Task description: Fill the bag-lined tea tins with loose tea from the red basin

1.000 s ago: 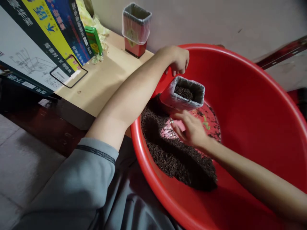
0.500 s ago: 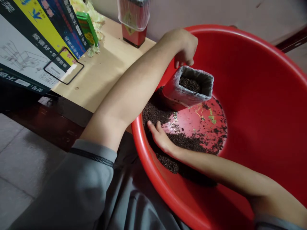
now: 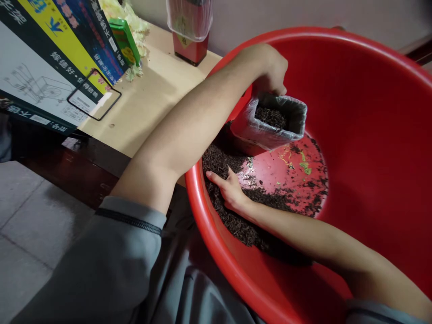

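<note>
In the head view, a big red plastic tub [image 3: 367, 121] holds loose dark tea leaves [image 3: 243, 227], heaped along its near left side. Tilted inside it is a red tea tin [image 3: 248, 123] lined with a clear plastic bag, partly filled with the same leaves. My left hand [image 3: 274, 72] is closed at the far rim of this tin; its fingertips are partly hidden. Low in the tub, my right hand [image 3: 232, 189] lies among the leaves with thumb and fingers apart, the lower fingers buried from sight.
A second bag-covered red tin [image 3: 191, 38] stands on the wooden bench [image 3: 162, 58] left of the tub. Beside it are printed cardboard boxes [image 3: 50, 67], a green packet [image 3: 125, 42], pale crinkled material [image 3: 137, 24] and a black wire loop [image 3: 94, 94]. Tiled floor [image 3: 23, 225] lies lower left.
My left hand has shifted right and down onto the tin's rim, and the tin sits slightly further right. My right hand's thumb and fingers have spread wider among the leaves.
</note>
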`<action>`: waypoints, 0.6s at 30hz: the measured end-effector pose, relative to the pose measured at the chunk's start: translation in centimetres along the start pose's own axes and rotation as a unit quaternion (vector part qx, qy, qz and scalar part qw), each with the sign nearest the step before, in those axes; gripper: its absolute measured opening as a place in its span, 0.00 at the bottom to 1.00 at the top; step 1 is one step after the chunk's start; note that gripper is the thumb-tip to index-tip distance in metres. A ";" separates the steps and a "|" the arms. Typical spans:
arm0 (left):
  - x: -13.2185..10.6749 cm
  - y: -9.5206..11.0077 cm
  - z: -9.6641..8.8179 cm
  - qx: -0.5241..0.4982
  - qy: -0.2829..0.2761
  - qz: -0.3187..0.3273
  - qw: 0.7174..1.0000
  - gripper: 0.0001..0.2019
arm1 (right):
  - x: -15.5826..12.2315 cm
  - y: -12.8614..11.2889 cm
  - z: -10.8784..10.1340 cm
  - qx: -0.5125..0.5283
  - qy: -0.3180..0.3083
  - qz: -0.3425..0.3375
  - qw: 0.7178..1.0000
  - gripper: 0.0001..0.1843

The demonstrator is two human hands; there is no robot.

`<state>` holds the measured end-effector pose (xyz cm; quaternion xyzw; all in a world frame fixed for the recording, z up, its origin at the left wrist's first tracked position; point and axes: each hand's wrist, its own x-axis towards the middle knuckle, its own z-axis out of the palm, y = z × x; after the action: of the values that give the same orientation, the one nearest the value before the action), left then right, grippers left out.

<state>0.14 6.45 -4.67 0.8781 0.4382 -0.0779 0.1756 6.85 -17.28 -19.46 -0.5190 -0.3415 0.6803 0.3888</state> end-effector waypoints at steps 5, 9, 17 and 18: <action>0.5 -0.5 0.5 -0.079 -0.035 -0.015 0.996 0.24 | -0.9 -3.7 -0.1 0.030 0.015 0.102 0.994 0.25; 1.1 -1.2 0.8 -0.169 -0.103 -0.067 0.978 0.28 | -1.1 -7.9 -1.1 0.000 -0.021 0.047 0.999 0.22; 0.5 -1.4 0.5 -0.190 -0.090 -0.116 0.971 0.28 | 2.9 -17.0 -5.7 -0.266 -0.025 -0.267 0.926 0.23; 0.4 -1.4 0.5 -0.190 -0.071 -0.113 0.973 0.27 | 3.8 -17.8 -6.2 -0.288 -0.017 -0.293 0.912 0.23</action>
<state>-0.73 7.30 -5.57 0.7654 0.5281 -0.0745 0.3602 15.36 -5.26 -7.04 -0.4736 -0.6658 0.4166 0.3986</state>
